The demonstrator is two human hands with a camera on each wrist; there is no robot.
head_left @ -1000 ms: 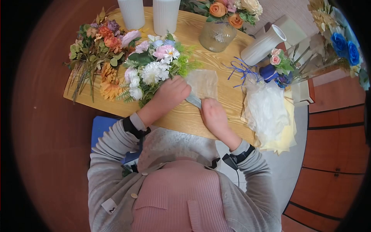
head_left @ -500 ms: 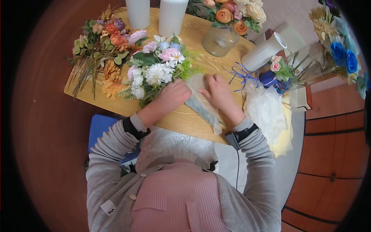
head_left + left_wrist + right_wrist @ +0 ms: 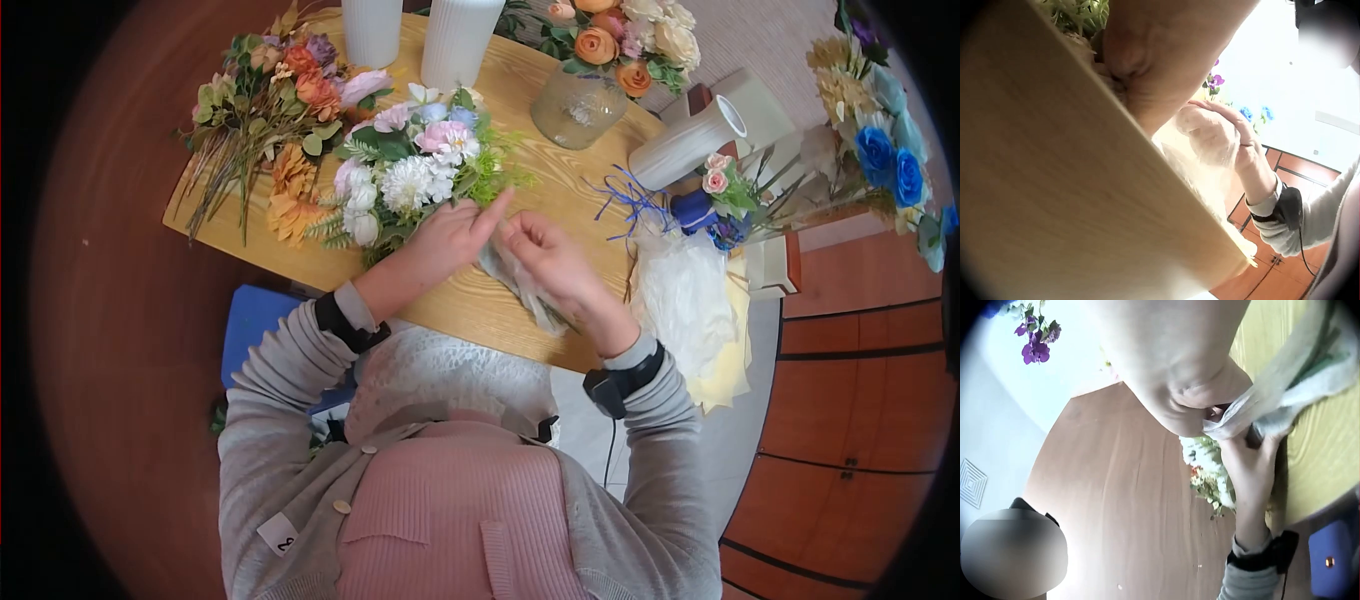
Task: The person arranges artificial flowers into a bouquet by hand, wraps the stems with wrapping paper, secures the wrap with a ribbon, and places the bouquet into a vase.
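Note:
A bouquet of white, pink and pale blue flowers with green foliage lies near the table's front edge. My left hand grips its stems just below the blooms, the index finger stretched toward the right hand. Around the stems runs translucent whitish wrapping paper, its lower end pointing toward my body; green stems show through it in the right wrist view. My right hand pinches an edge of this paper close to the left fingertips. In the left wrist view, crumpled paper hangs at the right hand.
Orange and purple flowers lie at the left. White vases and a glass vase stand behind; another white vase tilts at the right. Blue ribbon and a pile of whitish paper lie at the table's right side.
The right hand first held the lower wrapped end, then moved up to the loose sheet. It has now brought the paper's edge across to the left hand, whose index finger has straightened.

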